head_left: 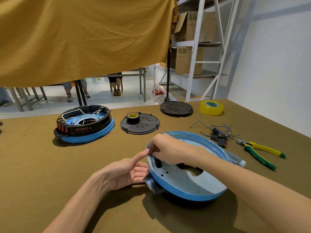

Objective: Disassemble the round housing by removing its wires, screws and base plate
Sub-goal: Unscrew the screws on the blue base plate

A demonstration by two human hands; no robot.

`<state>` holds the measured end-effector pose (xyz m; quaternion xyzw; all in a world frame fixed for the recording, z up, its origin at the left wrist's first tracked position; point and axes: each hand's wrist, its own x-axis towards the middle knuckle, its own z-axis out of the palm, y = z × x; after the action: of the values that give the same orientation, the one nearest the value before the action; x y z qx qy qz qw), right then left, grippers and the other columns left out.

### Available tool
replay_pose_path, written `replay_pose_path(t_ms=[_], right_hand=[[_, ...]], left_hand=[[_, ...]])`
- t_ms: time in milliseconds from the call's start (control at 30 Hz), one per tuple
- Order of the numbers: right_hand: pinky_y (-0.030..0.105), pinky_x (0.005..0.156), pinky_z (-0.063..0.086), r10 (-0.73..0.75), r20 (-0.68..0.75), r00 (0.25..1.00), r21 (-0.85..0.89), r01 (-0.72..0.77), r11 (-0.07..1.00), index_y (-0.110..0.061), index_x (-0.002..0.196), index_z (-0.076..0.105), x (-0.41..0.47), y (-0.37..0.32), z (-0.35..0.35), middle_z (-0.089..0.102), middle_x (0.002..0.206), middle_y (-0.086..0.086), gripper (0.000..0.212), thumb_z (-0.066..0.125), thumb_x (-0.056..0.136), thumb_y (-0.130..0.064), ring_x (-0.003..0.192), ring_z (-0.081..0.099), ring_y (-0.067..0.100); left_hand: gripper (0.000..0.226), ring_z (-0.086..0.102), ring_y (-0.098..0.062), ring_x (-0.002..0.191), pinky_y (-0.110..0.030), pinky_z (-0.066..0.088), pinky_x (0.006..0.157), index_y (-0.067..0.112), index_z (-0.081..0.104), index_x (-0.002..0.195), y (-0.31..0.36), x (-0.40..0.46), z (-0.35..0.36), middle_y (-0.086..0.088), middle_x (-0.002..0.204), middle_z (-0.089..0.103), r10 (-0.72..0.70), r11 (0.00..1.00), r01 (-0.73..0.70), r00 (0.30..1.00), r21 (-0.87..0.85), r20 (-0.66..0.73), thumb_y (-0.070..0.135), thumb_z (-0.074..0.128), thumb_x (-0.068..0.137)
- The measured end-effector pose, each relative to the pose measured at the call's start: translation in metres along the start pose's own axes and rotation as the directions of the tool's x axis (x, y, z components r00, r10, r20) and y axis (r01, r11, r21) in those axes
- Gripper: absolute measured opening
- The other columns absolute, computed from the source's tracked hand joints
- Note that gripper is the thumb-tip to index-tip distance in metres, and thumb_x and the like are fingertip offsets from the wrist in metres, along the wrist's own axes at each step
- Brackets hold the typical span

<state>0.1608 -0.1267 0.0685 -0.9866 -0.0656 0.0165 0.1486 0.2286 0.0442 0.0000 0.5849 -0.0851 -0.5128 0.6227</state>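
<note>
A round blue housing (183, 184) lies tilted on the table in front of me, its pale inner face with holes turned up and a black handle (152, 183) at its lower left. My left hand (124, 172) lies palm up against the housing's left rim, thumb raised and fingers straight. My right hand (165, 149) reaches over the rim with curled fingers that pinch something small at the inner edge; what it is stays hidden. A second blue-and-black housing (84, 125) with white wires and red switches stands at the far left.
A black perforated base plate (143, 127) with a roll of black tape (133, 117) lies behind the housing. Another black disc (176, 108) and a yellow tape roll (211, 107) sit farther back. Loose wires and switches (217, 132), yellow-green pliers (260, 151) and a grey tool handle (235, 159) lie to the right.
</note>
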Motion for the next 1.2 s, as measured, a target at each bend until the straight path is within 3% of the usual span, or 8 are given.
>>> replay_pose_path(t_ms=[200, 400, 567, 833, 900, 967, 1067, 1200], right_hand=[[0.037, 0.067, 0.056, 0.082, -0.139, 0.987, 0.035, -0.078, 0.996, -0.011, 0.094, 0.080, -0.002, 0.008, 0.007, 0.072, 0.084, 0.005, 0.025, 0.071, 0.094, -0.035, 0.078, 0.065, 0.021], [0.040, 0.076, 0.060, 0.009, -0.058, 0.998, -0.002, -0.009, 1.000, -0.013, 0.104, 0.079, 0.001, 0.005, 0.007, 0.070, 0.097, 0.004, 0.018, 0.062, 0.098, -0.017, 0.089, 0.066, 0.023], [0.034, 0.066, 0.055, 0.071, -0.093, 0.993, 0.075, -0.064, 0.995, -0.013, 0.091, 0.080, 0.002, 0.007, 0.004, 0.073, 0.082, 0.006, 0.026, 0.070, 0.093, -0.038, 0.078, 0.066, 0.021], [0.042, 0.083, 0.060, -0.007, -0.054, 0.999, 0.006, 0.007, 1.000, -0.010, 0.107, 0.074, 0.006, 0.005, -0.009, 0.073, 0.101, 0.007, 0.018, 0.058, 0.100, -0.014, 0.091, 0.068, 0.022], [0.038, 0.083, 0.059, -0.027, -0.099, 0.995, 0.025, 0.029, 0.999, -0.011, 0.107, 0.073, 0.005, 0.004, -0.010, 0.073, 0.101, 0.004, 0.017, 0.059, 0.099, -0.011, 0.091, 0.067, 0.020], [0.029, 0.079, 0.057, -0.045, -0.154, 0.987, 0.067, 0.056, 0.996, -0.013, 0.104, 0.073, 0.004, 0.005, -0.010, 0.070, 0.097, -0.003, 0.015, 0.060, 0.097, -0.010, 0.088, 0.064, 0.013], [0.015, 0.068, 0.048, -0.076, -0.212, 0.974, 0.146, 0.109, 0.983, -0.017, 0.098, 0.075, 0.002, 0.008, -0.013, 0.063, 0.086, -0.015, 0.016, 0.064, 0.092, -0.008, 0.080, 0.061, 0.003], [0.018, 0.065, 0.053, -0.021, -0.238, 0.971, 0.201, 0.070, 0.977, -0.018, 0.100, 0.077, 0.002, 0.015, -0.015, 0.068, 0.086, -0.013, 0.015, 0.075, 0.089, -0.028, 0.080, 0.064, 0.005]], left_hand=[[0.093, 0.075, -0.031, 0.101, -0.033, 0.062, 0.072, -0.006, 0.058, 0.124, 0.000, -0.001, 0.001, -0.026, 0.117, 0.072, -0.005, 1.000, 0.005, 1.000, -0.005, 0.009, 0.053, 0.090, 0.059], [0.094, 0.075, -0.031, 0.102, -0.033, 0.062, 0.073, -0.005, 0.057, 0.126, 0.002, -0.004, 0.003, -0.025, 0.118, 0.072, -0.005, 1.000, 0.005, 1.000, -0.006, -0.001, 0.053, 0.089, 0.059], [0.098, 0.073, -0.032, 0.107, -0.034, 0.062, 0.077, -0.003, 0.055, 0.129, 0.002, -0.006, 0.003, -0.025, 0.120, 0.071, 0.006, 1.000, -0.006, 1.000, 0.000, 0.007, 0.054, 0.092, 0.058], [0.065, 0.074, -0.031, 0.105, -0.036, 0.063, 0.077, -0.001, 0.062, 0.125, -0.001, -0.010, -0.001, -0.021, 0.115, 0.074, 0.023, 0.983, -0.036, 0.997, -0.178, -0.076, 0.048, 0.073, 0.084], [0.045, 0.073, -0.033, 0.106, -0.040, 0.064, 0.080, -0.001, 0.066, 0.121, -0.002, -0.009, 0.002, -0.022, 0.121, 0.072, 0.039, 0.965, -0.067, 0.993, -0.254, -0.114, 0.027, 0.071, 0.087], [0.039, 0.073, -0.035, 0.108, -0.041, 0.064, 0.080, -0.002, 0.066, 0.122, -0.003, -0.009, 0.005, -0.023, 0.122, 0.071, 0.057, 0.947, -0.096, 0.989, -0.307, -0.135, 0.011, 0.069, 0.086], [0.039, 0.074, -0.033, 0.105, -0.033, 0.064, 0.068, -0.002, 0.068, 0.122, -0.003, -0.009, 0.010, -0.024, 0.118, 0.072, 0.098, 0.943, -0.144, 0.982, -0.301, -0.161, 0.011, 0.071, 0.085], [0.034, 0.076, -0.029, 0.097, -0.028, 0.062, 0.059, 0.001, 0.072, 0.116, -0.003, -0.008, 0.016, -0.022, 0.112, 0.075, 0.109, 0.935, -0.171, 0.973, -0.311, -0.205, 0.015, 0.074, 0.085]])
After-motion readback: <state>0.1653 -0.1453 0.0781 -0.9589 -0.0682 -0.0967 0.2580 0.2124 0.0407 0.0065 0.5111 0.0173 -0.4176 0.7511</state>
